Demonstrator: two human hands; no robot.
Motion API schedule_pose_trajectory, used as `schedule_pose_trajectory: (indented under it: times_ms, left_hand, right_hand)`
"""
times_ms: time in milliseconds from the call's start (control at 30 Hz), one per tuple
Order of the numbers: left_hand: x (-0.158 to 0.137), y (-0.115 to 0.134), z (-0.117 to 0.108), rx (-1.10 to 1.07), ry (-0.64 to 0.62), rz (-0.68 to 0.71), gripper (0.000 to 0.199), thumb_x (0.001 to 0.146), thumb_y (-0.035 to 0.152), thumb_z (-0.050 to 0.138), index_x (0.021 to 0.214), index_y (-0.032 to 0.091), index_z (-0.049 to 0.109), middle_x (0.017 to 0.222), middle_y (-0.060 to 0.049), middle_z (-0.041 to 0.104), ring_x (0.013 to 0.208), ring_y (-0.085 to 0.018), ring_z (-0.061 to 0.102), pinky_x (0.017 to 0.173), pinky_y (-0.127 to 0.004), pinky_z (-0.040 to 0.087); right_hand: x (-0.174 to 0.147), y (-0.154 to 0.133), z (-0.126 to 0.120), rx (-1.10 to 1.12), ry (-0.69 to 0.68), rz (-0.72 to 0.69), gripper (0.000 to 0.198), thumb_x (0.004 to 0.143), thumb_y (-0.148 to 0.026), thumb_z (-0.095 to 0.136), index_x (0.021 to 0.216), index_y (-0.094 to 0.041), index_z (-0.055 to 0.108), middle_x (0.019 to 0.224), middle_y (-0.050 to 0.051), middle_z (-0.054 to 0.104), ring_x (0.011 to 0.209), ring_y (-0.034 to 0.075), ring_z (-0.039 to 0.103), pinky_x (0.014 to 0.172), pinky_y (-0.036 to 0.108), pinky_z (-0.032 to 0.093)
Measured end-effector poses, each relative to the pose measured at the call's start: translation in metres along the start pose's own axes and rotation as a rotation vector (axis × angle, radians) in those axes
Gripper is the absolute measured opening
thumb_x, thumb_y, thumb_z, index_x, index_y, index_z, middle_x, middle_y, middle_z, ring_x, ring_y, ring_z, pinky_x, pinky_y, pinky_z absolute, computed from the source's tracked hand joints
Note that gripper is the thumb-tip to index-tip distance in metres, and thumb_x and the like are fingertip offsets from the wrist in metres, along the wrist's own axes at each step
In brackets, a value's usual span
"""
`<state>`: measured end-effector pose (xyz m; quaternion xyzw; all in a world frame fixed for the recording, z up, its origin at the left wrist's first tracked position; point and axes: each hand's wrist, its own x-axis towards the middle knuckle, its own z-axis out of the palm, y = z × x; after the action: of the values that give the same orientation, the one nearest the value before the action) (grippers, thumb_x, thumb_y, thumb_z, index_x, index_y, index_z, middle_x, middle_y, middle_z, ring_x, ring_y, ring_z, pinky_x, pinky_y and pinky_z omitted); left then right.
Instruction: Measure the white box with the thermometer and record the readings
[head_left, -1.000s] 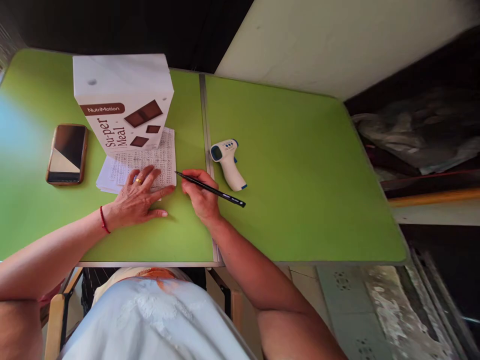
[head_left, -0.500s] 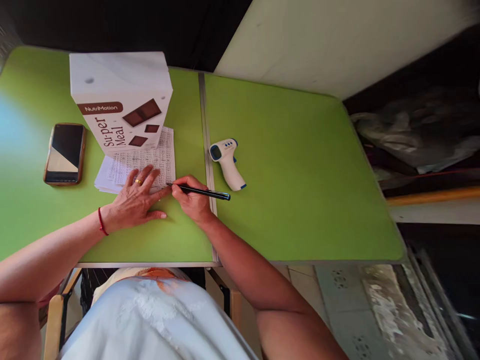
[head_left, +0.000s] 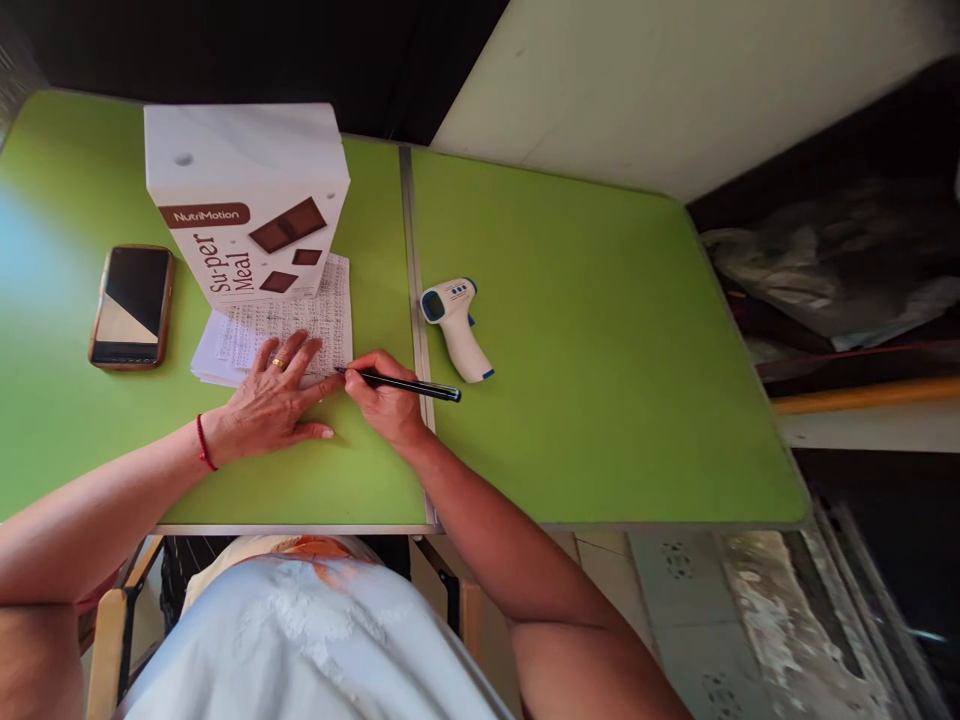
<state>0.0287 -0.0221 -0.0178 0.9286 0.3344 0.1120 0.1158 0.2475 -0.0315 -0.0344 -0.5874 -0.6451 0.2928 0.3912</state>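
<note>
My left hand [head_left: 274, 400] lies flat with its fingers spread over the lower part of a stack of papers [head_left: 334, 310], whose top sheet is covered in dense small writing. In my right hand [head_left: 386, 400] a black pen [head_left: 412, 385] is gripped, its tip at the sheet's lower right edge, close to my left index finger. A white box [head_left: 244, 150] marked "NutriMotion Super Meal" stands upright on the upper part of the papers and hides some of them.
Left of the papers a phone [head_left: 133, 307] in a brown case lies on the green folding table [head_left: 600, 400]. A white and blue infrared thermometer [head_left: 461, 335] rests right of the table's metal seam [head_left: 411, 230]. Plastic bags [head_left: 832, 270] fill a shelf at the right.
The view has shifted very slightly, so the box and phone appear a little farther right. Both hands and the pen hold almost the same position.
</note>
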Motion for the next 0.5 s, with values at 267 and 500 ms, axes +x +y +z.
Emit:
schedule_pose_trajectory:
  times_ms: [267,500]
  left_hand:
    - [-0.0006,-0.0016,0.0038,0.000,0.024,0.010,0.079,0.099,0.080,0.050,0.156,0.027,0.060,0.162,-0.027,0.045,0.154,-0.052,0.035,0.120,-0.073,0.028]
    - [-0.0005,-0.0021,0.0058,-0.024,0.038,0.000,0.076,0.098,0.078,0.056,0.155,0.028,0.061,0.162,-0.025,0.045,0.155,-0.052,0.035,0.120,-0.074,0.027]
  right_hand:
    - [0.0005,0.0003,0.0001,0.049,0.028,-0.013,0.018,0.086,-0.043,0.059,0.078,-0.027,0.061,0.070,0.000,0.069,0.065,0.019,0.062,0.068,0.033,0.055]
    - [0.0009,0.0024,0.0004,-0.010,0.022,-0.034,0.016,0.088,-0.040,0.061,0.079,-0.026,0.062,0.070,-0.001,0.068,0.066,0.019,0.063,0.068,0.032,0.055]
